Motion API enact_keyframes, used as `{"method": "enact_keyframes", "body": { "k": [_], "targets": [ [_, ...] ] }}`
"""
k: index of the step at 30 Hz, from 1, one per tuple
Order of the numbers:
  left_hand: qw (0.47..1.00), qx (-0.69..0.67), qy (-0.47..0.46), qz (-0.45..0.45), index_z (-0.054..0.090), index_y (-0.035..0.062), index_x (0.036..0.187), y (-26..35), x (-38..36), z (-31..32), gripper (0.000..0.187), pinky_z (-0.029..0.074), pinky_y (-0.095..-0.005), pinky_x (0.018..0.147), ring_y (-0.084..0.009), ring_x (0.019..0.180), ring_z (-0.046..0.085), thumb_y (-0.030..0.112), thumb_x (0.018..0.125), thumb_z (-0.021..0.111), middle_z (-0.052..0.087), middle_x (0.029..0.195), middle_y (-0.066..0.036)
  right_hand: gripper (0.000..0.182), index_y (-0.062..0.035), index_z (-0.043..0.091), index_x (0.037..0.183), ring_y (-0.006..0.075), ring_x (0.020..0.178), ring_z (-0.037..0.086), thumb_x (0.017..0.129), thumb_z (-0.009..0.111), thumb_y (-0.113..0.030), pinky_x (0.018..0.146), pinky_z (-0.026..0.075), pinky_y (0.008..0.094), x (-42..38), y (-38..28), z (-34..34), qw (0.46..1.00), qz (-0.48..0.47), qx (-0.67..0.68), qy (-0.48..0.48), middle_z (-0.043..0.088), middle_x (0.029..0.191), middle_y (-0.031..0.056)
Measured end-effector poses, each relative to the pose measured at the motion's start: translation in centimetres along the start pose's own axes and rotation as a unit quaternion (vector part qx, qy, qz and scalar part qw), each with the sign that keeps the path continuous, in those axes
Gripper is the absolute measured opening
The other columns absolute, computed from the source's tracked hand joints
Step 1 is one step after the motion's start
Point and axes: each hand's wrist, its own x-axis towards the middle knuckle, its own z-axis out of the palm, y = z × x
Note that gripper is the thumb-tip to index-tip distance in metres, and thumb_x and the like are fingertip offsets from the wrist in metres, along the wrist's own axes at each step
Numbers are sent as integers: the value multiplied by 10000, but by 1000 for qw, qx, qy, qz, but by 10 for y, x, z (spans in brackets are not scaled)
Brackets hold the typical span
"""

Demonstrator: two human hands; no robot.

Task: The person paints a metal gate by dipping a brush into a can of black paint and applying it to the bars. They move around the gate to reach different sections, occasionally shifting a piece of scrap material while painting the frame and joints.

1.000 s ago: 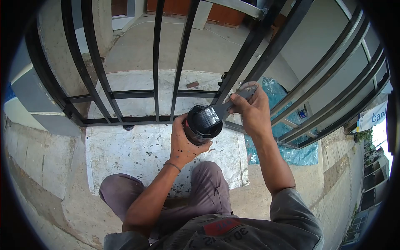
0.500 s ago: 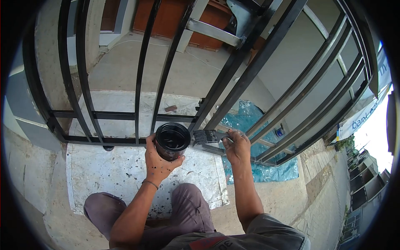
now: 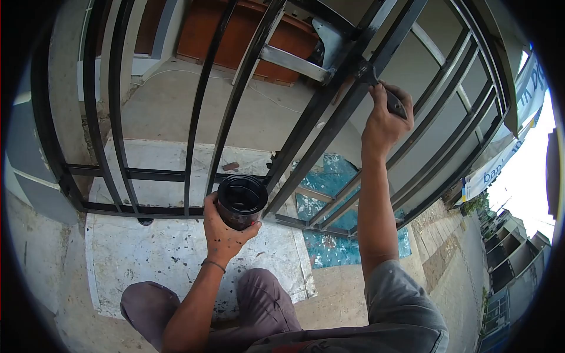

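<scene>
My left hand [image 3: 223, 232] is wrapped round a black tub of dark paint [image 3: 242, 219], held upright above the sheet with its mouth facing up. Paint specks dot the back of this hand. Raised to the upper right, my right hand [image 3: 385, 120] grips a paintbrush [image 3: 398, 106] by its dark handle. The brush head meets an upright bar of the metal gate [image 3: 353, 97] near the lock plate [image 3: 335, 41]; the bristles are partly hard to make out against the dark metal. Bars on the left look black, while several on the right show bare metal.
A white paint-spattered sheet [image 3: 194, 253] covers the floor under the gate, and a teal tarp [image 3: 329, 250] lies to its right. Behind the bars are a brown wooden cabinet [image 3: 235, 44] and a small reddish block [image 3: 230, 166]. A banner [image 3: 500, 162] hangs at the far right.
My right hand has carried the brush from beside the tub up and to the right, onto the gate's upright bar. My left hand still holds the tub in nearly the same place.
</scene>
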Motion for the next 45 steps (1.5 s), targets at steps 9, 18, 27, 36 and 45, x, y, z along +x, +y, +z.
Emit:
{"method": "enact_keyframes", "body": {
  "k": [9, 18, 27, 36, 45],
  "targets": [
    [1000, -23, -12, -6, 391, 3, 1377, 16, 0, -2, 977, 536, -437, 1015, -332, 1174, 660, 248, 637, 979, 614, 1274, -206, 251, -42, 736, 1044, 365, 1029, 674, 814, 745, 60, 831, 576, 406, 25, 71, 74, 882, -376, -269, -94, 701, 1084, 144],
    [998, -44, -24, -28, 390, 9, 1384, 5, 1, -8, 978, 539, -428, 1019, -305, 1184, 663, 277, 650, 978, 604, 1289, -203, 312, -19, 734, 1067, 367, 1130, 654, 769, 728, 73, 891, 619, 420, 13, 89, 82, 884, -385, -254, -81, 696, 1162, 157],
    [1000, 13, -3, 4, 398, -1, 1354, 8, 3, -7, 981, 558, -411, 966, -299, 1149, 671, 330, 649, 995, 608, 1268, -201, 289, -11, 719, 1069, 345, 1154, 670, 786, 731, 50, 916, 631, 387, 19, 86, 89, 874, -427, -213, -94, 708, 1187, 155],
    [999, -34, -26, -34, 401, 25, 1375, 8, 0, -6, 1001, 506, -419, 1044, -292, 1216, 628, 306, 628, 1006, 592, 1303, -169, 299, -5, 690, 1055, 348, 1119, 657, 766, 740, 54, 869, 625, 394, 14, 81, 99, 875, -432, -203, -86, 685, 1170, 159],
    [999, 2, -23, -28, 407, 31, 1365, 9, -1, -5, 993, 500, -414, 1053, -294, 1219, 626, 309, 620, 1002, 592, 1309, -174, 353, -26, 665, 1072, 355, 1096, 624, 743, 772, 44, 871, 605, 424, 4, 89, 83, 902, -343, -241, -100, 648, 1172, 161]
  ]
}}
